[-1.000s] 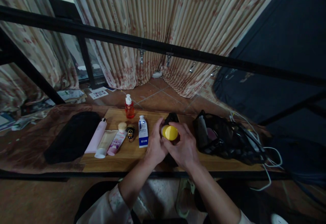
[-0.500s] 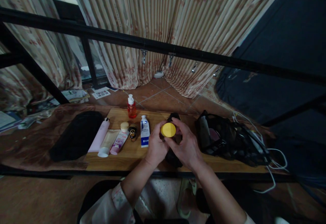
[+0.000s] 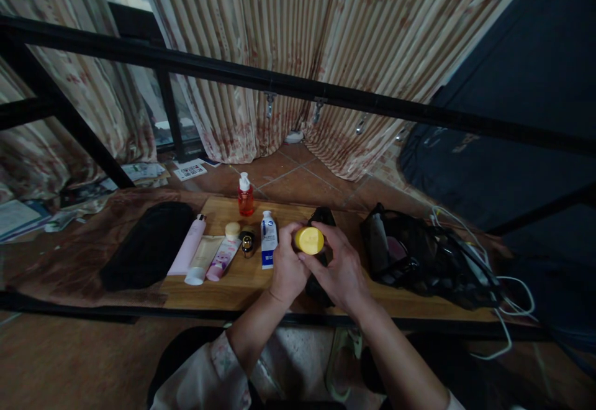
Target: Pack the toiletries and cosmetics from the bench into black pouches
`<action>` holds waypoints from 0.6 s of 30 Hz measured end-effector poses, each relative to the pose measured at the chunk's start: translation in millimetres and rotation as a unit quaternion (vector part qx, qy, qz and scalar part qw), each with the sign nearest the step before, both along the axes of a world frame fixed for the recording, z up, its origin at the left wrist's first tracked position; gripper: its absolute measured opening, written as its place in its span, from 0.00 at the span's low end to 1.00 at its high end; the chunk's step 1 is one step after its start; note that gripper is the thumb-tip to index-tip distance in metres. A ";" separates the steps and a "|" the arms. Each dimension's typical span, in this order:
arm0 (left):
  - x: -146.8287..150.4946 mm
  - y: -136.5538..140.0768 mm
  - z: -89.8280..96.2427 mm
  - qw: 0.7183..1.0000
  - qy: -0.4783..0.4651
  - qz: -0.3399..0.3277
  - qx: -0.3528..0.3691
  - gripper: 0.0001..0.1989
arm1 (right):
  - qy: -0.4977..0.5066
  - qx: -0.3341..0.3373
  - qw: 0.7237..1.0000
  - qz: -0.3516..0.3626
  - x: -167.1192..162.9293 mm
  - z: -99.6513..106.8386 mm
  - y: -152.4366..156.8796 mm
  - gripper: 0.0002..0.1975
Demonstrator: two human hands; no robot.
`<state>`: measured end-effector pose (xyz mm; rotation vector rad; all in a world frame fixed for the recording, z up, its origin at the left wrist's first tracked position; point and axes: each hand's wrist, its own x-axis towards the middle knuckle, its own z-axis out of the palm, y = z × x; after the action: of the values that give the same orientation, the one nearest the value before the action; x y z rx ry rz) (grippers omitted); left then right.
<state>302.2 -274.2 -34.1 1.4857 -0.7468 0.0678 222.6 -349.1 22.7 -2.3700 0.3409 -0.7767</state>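
Note:
Both of my hands hold a small jar with a round yellow lid above the wooden board. My left hand grips its left side, and my right hand has fingers and thumb around its right side. The jar's body is mostly hidden by my fingers. Beneath my hands lies a long black object, partly covered. Just left of my left hand is a white and blue tube. Farther left are a small dark item with a gold top, a pink tube, a beige tube and a pale pink bottle.
A red pump bottle stands at the board's back edge. To the right lies a black mesh bag with things inside, beside white cables. A black pouch rests at left. A black metal rail crosses behind.
The view has shifted slightly, so everything sits a little farther right. The yellow lid is tilted a bit differently, with light markings now showing on it; both hands keep their hold.

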 end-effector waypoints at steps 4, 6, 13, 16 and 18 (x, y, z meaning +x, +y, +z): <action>0.2 0.5 -1.8 1.000 -0.003 0.008 0.011 0.25 | 0.003 0.014 1.000 0.008 -1.0 0.3 0.5 0.24; 0.4 0.8 -3.0 1.000 -0.001 0.010 0.018 0.25 | 0.005 0.022 1.000 0.014 -1.9 -0.2 0.7 0.24; 1.4 2.3 -6.1 0.999 -0.033 0.012 0.034 0.25 | 0.005 0.031 0.999 0.016 -2.9 -2.6 0.4 0.25; 1.6 2.7 -7.2 0.998 -0.043 0.021 0.045 0.24 | 0.008 0.036 0.999 0.017 -3.1 -2.2 0.3 0.27; 0.9 2.5 -6.5 0.998 -0.044 0.017 0.046 0.24 | 0.012 0.044 0.999 0.020 -3.5 -2.2 0.6 0.27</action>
<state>303.1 -271.7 -40.5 1.5908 -0.8044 0.1278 219.0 -348.4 20.5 -2.2988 0.3299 -0.7005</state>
